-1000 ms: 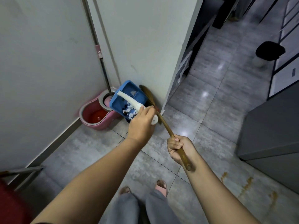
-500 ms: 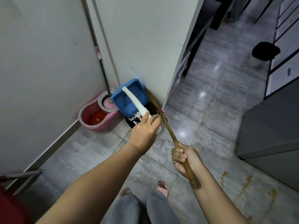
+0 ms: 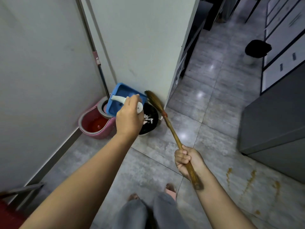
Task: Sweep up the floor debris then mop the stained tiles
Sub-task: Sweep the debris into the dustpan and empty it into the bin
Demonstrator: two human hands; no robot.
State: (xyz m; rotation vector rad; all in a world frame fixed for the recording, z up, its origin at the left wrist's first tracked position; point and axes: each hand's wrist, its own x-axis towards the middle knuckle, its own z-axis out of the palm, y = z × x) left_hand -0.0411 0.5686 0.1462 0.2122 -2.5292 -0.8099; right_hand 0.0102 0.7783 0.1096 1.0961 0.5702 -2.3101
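Dustpan tipped over bin, corner by the wall.

Left hand (image 3: 129, 118) grips the white handle of the blue dustpan (image 3: 123, 98), pan tilted above a black-lined bin (image 3: 149, 121) holding white scraps (image 3: 148, 120). Right hand (image 3: 188, 160) is closed round the wooden broom (image 3: 171, 129) handle; bristle head points up against the wall (image 3: 145, 47), just beside the dustpan. Pink mop bucket (image 3: 95, 124) sits left of the bin, mop pole (image 3: 99, 66) rising from it along the wall. Brownish-yellow stains (image 3: 247, 182) mark the grey tiles (image 3: 206, 100) at lower right. A second dark bin (image 3: 257, 48) stands well apart down the corridor.
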